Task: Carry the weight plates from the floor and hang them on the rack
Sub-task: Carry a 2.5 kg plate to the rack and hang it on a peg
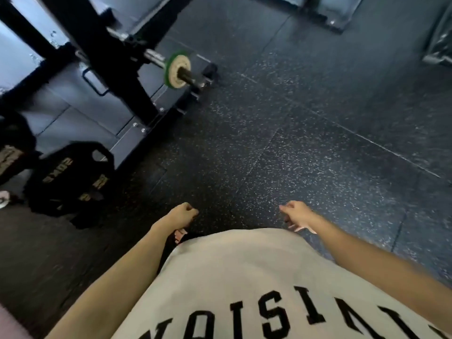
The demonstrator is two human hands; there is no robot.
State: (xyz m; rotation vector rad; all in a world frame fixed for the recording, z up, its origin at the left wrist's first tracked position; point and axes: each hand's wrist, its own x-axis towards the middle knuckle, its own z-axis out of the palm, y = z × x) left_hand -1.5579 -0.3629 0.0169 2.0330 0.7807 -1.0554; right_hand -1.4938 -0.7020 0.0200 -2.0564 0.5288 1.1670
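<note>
A black weight plate (71, 177) marked 20KG stands at the left, and a second black plate (12, 145) shows partly at the far left edge. Both are blurred; I cannot tell whether they hang or rest on the floor. The black rack frame (115, 69) rises behind them. My left hand (182, 215) hangs over the floor with its fingers curled shut and nothing in it. My right hand (297, 215) hangs lower right of centre, fingers loosely spread, holding nothing. Both hands are well clear of the plates.
A barbell end with a small green plate (176, 69) juts out from the rack at upper left. Speckled black rubber flooring (305, 133) fills the middle and right. Grey equipment bases (330, 13) stand at the top, and another piece (440, 45) at the right edge.
</note>
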